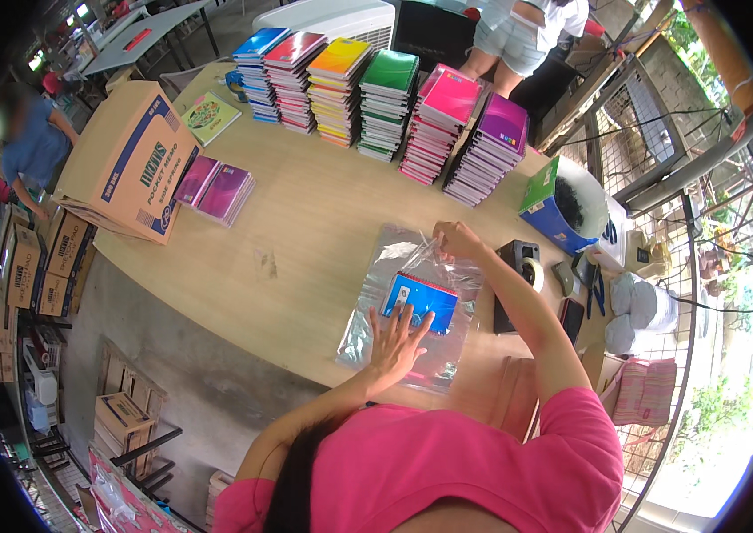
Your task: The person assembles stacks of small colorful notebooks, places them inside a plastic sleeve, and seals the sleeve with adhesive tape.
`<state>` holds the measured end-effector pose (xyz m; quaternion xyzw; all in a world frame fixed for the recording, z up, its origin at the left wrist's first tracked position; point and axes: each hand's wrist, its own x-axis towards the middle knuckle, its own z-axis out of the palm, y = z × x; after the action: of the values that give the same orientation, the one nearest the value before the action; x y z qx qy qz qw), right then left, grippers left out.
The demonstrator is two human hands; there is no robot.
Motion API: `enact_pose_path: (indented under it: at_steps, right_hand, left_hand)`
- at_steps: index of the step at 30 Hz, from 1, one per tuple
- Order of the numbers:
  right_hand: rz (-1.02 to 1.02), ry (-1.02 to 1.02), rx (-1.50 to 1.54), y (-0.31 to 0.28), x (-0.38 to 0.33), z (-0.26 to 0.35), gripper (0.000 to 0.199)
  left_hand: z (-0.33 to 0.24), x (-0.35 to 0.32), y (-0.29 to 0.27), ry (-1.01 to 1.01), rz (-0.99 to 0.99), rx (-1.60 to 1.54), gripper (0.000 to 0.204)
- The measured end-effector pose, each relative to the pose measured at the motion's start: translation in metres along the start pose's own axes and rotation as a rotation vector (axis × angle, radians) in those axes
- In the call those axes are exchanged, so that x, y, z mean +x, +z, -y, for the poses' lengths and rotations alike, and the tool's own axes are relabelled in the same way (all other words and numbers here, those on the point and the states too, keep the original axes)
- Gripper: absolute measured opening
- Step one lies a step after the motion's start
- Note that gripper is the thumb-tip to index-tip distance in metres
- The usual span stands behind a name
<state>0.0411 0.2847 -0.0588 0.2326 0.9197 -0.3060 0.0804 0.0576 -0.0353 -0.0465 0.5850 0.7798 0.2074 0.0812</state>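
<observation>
My left hand (396, 348) lies with its fingers spread, the fingertips on the lower part of a blue spiral pocket notebook (440, 300). Red binding runs along the notebook's far edge. Clear plastic bags (358, 330) lie flat beneath it on the table. Just beyond the notebook, my right hand (458, 242) is closed on crumpled clear plastic, which rises from the far side of the notebook. Whether the notebook sits inside that plastic or on top of the bags, I cannot tell.
Tall stacks of coloured notebooks (385, 107) line the table's far edge. At left stand an open cardboard box (132, 164) and purple notebooks (221, 195). To the right are a tape dispenser (518, 266), a blue-green box (563, 209) and scissors (597, 289). Other people are farther off.
</observation>
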Motion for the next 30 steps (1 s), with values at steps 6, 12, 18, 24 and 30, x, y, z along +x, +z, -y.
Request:
enact_pose_path:
  at_steps: [6, 12, 18, 24, 30]
  right_hand:
    - [-0.536, -0.492, -0.481, 0.000, -0.068, 0.062, 0.012]
    - [-0.223, -0.258, -0.413, -0.002, -0.067, 0.066, 0.011]
    - [-0.293, -0.272, -0.130, 0.012, -0.031, 0.020, 0.008]
    - [0.260, -0.012, 0.128, -0.013, 0.000, 0.016, 0.019]
    - [0.496, -0.029, 0.178, -0.026, -0.006, 0.033, 0.028]
  left_hand:
    - [-0.002, -0.003, -0.001, -0.025, -0.030, -0.011, 0.089]
    - [-0.007, 0.002, -0.001, -0.043, -0.061, -0.023, 0.086]
    - [-0.010, 0.008, -0.003, -0.047, -0.027, -0.015, 0.083]
    - [-0.009, 0.007, 0.000, -0.033, -0.055, 0.007, 0.085]
    - [-0.012, 0.005, 0.000, -0.082, -0.063, 0.017, 0.097]
